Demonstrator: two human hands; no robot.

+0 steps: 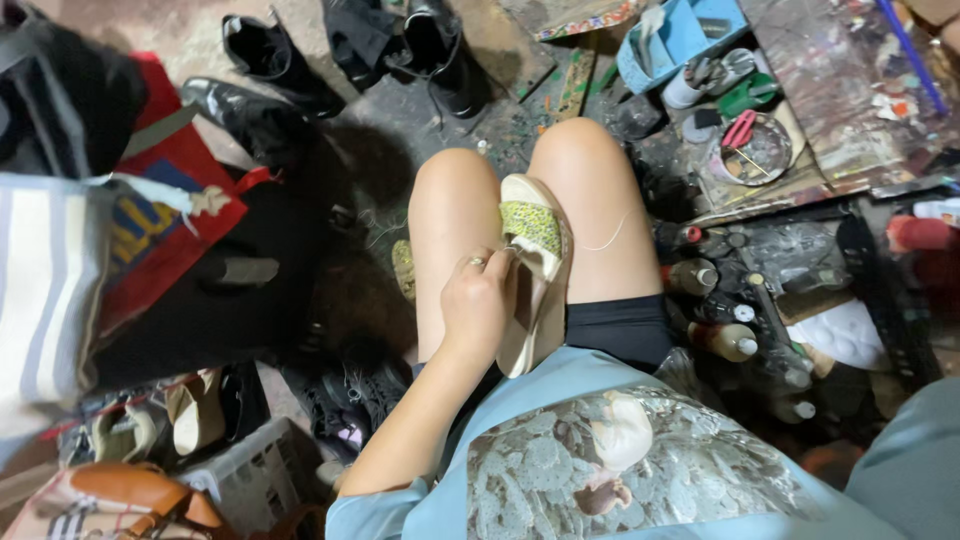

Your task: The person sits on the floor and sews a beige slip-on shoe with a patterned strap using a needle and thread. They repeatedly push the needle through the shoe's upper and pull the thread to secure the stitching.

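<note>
A cream sandal (532, 320) with a green-yellow patterned strap (530, 226) stands wedged between my bare thighs, toe pointing away from me. My left hand (478, 303), a ring on one finger, rests on my left thigh and pinches the near edge of the strap, gripping the sandal's side. A thin pale thread (608, 240) lies across my right thigh. Whether the fingers also hold a needle is too small to tell. My right hand is out of view; only a grey-blue sleeve (905, 460) shows at the lower right.
Black boots (275, 55) and shoes lie ahead on the paint-stained floor. A red bag (175, 200) and striped cloth (45, 290) sit left. Several bottles (725, 340), a round tin (752, 150) and a blue tray (680, 35) crowd the right. A grey crate (250, 475) sits lower left.
</note>
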